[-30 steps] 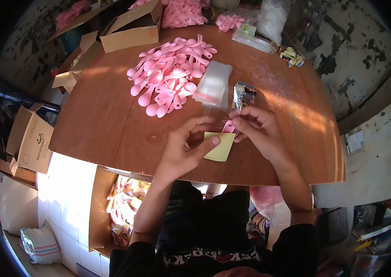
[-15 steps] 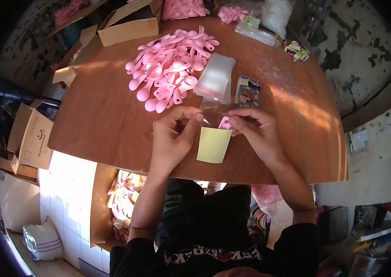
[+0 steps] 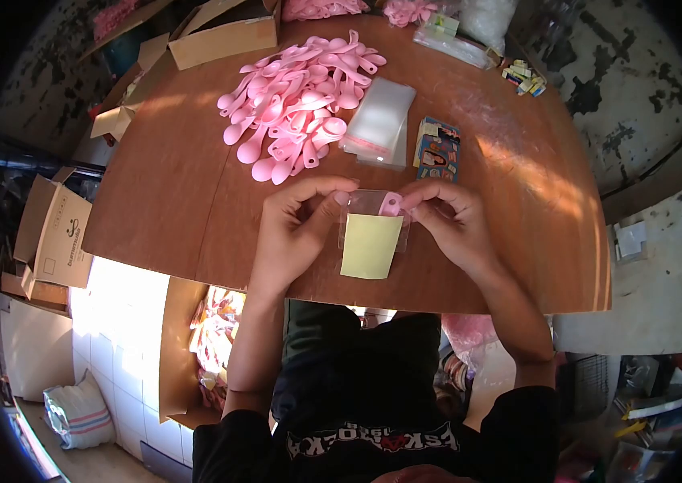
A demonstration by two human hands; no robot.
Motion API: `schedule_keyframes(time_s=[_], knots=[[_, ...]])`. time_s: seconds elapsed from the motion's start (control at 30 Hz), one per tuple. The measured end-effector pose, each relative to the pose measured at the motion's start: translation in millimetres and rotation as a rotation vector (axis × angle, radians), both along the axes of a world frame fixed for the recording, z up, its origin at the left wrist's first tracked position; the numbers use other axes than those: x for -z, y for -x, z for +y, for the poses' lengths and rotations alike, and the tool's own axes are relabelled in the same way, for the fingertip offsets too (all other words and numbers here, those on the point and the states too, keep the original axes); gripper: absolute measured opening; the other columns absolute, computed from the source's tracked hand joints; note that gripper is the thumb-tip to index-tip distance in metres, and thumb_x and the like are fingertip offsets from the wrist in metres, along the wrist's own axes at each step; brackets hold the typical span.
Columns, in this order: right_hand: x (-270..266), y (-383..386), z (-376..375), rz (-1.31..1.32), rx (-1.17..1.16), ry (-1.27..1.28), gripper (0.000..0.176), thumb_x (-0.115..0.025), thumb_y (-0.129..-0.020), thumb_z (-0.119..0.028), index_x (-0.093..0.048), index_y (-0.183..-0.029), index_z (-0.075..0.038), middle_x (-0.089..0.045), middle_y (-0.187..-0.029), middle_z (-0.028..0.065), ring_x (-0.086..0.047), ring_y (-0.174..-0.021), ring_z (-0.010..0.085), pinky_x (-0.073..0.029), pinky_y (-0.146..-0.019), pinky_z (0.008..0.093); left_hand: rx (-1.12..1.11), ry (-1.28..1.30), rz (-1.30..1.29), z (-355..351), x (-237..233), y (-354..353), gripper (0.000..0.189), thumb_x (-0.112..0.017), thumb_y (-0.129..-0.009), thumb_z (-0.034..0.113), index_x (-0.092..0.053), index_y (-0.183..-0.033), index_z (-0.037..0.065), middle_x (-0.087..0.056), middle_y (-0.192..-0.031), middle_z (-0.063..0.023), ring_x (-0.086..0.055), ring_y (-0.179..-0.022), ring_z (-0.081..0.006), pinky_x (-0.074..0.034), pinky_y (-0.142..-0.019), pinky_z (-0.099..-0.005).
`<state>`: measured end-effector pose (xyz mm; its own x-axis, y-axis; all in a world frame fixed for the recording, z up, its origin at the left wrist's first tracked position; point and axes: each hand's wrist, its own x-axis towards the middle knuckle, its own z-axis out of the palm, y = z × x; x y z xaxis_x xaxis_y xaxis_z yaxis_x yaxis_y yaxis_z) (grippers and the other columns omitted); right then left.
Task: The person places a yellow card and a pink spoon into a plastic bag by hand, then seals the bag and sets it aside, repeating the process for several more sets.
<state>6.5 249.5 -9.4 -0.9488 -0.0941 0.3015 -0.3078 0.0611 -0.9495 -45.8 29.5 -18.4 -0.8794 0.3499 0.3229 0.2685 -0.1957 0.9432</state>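
Hands (image 3: 366,225) at apparently clear bag's (image 3: 365,203) corners

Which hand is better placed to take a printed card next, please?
Probably the right hand: it is close to the printed cards, while the left hand is farther away. Both pinch the clear bag, so the right would first need to let go.

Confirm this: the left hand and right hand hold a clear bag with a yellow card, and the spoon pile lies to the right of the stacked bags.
Wrong side: the head view shows the spoon pile left of the stacked bags. The left hand and right hand do hold a clear bag with a yellow card.
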Motion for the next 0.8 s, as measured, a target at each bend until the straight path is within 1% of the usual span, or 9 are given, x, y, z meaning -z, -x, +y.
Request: schedule_keyframes(time_s=[0.23,0.4,0.43,0.5,0.57,0.63,0.7,0.73,0.8], knots=[[0,-1,-1,0.071,-0.001,-0.086,0.015,-0.052,-0.094,0.008,-0.066,-0.098,0.003,-0.069,-0.103,0.0085,-0.065,-0.096,0.0124,-0.053,-0.081,0.0239,0.023,-0.01,-0.019,-3,-4,-2,0.016,-0.061,-0.095,0.004,-0.07,-0.107,-0.002,-0.071,-0.089,-0.0031,-0.062,-0.081,-0.0065,-0.05,-0.074,-0.0213],[-5,-4,-3,0.1,0.003,-0.142,0.016,-0.052,-0.092,0.009,-0.066,-0.098,0.004,-0.068,-0.104,0.0095,-0.065,-0.097,0.0137,-0.053,-0.083,0.0244,0.035,-0.01,0.017,-5,-2,1,0.017,-0.057,-0.094,-0.001,-0.07,-0.106,-0.003,-0.072,-0.093,-0.0069,-0.065,-0.084,-0.0096,-0.051,-0.075,-0.0234],[-5,-5,-3,0.127,-0.005,-0.134,0.015,-0.054,-0.092,0.009,-0.066,-0.099,0.004,-0.068,-0.104,0.01,-0.066,-0.097,0.0145,-0.053,-0.084,0.0254,0.035,-0.008,0.015,-7,1,3,0.017,-0.057,-0.094,-0.001,-0.07,-0.106,-0.003,-0.072,-0.093,-0.0069,-0.065,-0.084,-0.0096,-0.051,-0.075,-0.0234],[-5,-5,-4,0.154,-0.014,-0.125,0.015,-0.055,-0.091,0.009,-0.066,-0.1,0.004,-0.067,-0.105,0.0106,-0.066,-0.098,0.0154,-0.054,-0.084,0.0264,0.122,-0.061,0.0,-8,3,7,0.017,-0.059,-0.094,-0.001,-0.068,-0.108,-0.005,-0.072,-0.096,-0.0086,-0.065,-0.087,-0.01,-0.051,-0.075,-0.0234],[-6,-6,-6,0.137,-0.058,-0.029,0.015,-0.062,-0.088,0.009,-0.066,-0.101,0.003,-0.065,-0.106,0.0112,-0.066,-0.098,0.0162,-0.055,-0.085,0.0276,0.133,-0.052,-0.036,-8,-4,1,0.018,-0.06,-0.093,-0.001,-0.067,-0.109,-0.005,-0.071,-0.094,-0.0084,-0.064,-0.088,-0.01,-0.05,-0.075,-0.0231],[-5,-6,-9,0.124,-0.034,-0.052,0.015,-0.065,-0.087,0.008,-0.066,-0.1,0.003,-0.065,-0.106,0.0108,-0.066,-0.098,0.0159,-0.056,-0.084,0.0274,0.145,-0.041,-0.076,-7,-4,-1,0.018,-0.06,-0.093,-0.002,-0.066,-0.11,-0.005,-0.07,-0.093,-0.0082,-0.064,-0.089,-0.0099,-0.05,-0.075,-0.0227],[-3,-7,-10,0.109,-0.012,-0.074,0.016,-0.068,-0.085,0.007,-0.065,-0.1,0.003,-0.064,-0.106,0.0103,-0.066,-0.097,0.0157,-0.056,-0.084,0.0271,0.089,-0.009,-0.094,-6,1,0,0.026,-0.062,-0.091,-0.004,-0.061,-0.117,-0.005,-0.068,-0.094,-0.0075,-0.064,-0.091,-0.0106,-0.051,-0.077,-0.0232],[-1,-7,-10,0.126,0.002,-0.085,0.016,-0.069,-0.084,0.007,-0.065,-0.099,0.002,-0.063,-0.105,0.0097,-0.066,-0.097,0.0152,-0.056,-0.083,0.0262,0.085,-0.005,-0.097,-5,0,-2,0.026,-0.062,-0.091,-0.004,-0.061,-0.117,-0.005,-0.068,-0.094,-0.0075,-0.064,-0.091,-0.0106,-0.051,-0.077,-0.0232],[1,-7,-10,0.141,0.0,-0.084,0.016,-0.071,-0.084,0.006,-0.065,-0.098,0.002,-0.063,-0.105,0.0091,-0.066,-0.096,0.0147,-0.056,-0.082,0.0253,0.092,-0.132,-0.071,-6,-5,-6,0.036,-0.066,-0.088,-0.007,-0.058,-0.124,-0.003,-0.067,-0.095,-0.006,-0.066,-0.09,-0.0112,-0.052,-0.077,-0.0239]])
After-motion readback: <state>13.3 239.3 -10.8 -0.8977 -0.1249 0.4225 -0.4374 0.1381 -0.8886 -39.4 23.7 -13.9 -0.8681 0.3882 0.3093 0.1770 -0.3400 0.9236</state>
